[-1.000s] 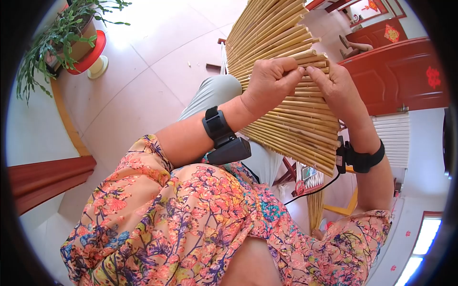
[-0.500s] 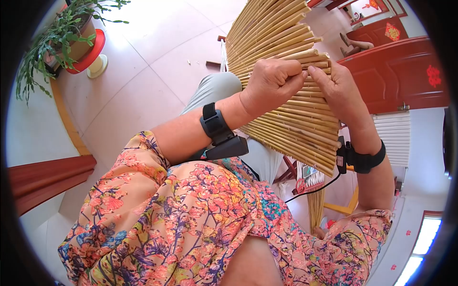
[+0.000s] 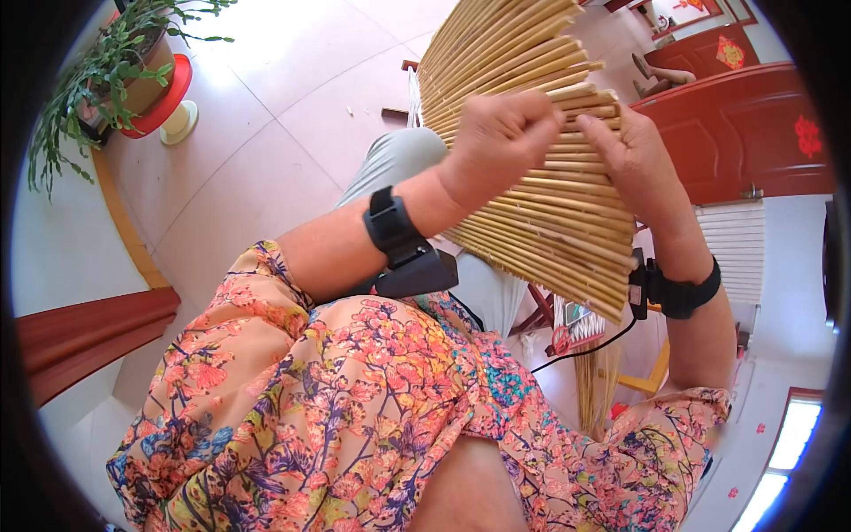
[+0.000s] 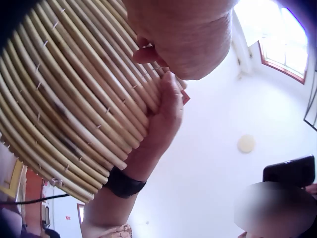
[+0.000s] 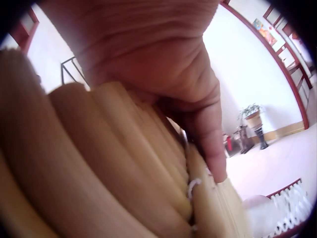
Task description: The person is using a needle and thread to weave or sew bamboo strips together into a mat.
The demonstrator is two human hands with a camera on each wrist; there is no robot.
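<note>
A mat of tan reed stalks (image 3: 567, 213), bound by rows of short thread stitches, fans out before the person's legs. At the stalks' cut ends, the right hand (image 3: 634, 155) grips the mat's edge, its thumb lying over the stalks. Beside that thumb is the left hand (image 3: 505, 137), its fingers curled tightly. A thin thread (image 4: 161, 68) shows at the left fingertips in the left wrist view, running close over the stalks. A white thread loop (image 5: 194, 186) rounds a stalk below the right hand's finger in the right wrist view.
A red-edged rack with white cords (image 3: 576, 328) stands below the mat, with red-handled scissors (image 3: 560, 339) on it. Loose stalks (image 3: 596, 381) stand beyond. A potted plant (image 3: 133, 71) is at the far left. A red wooden panel (image 3: 745, 133) stands at right.
The left hand has drawn slightly up and left, away from the right thumb, leaving a small gap. The right hand keeps its grip, shifting slightly right with the mat's edge.
</note>
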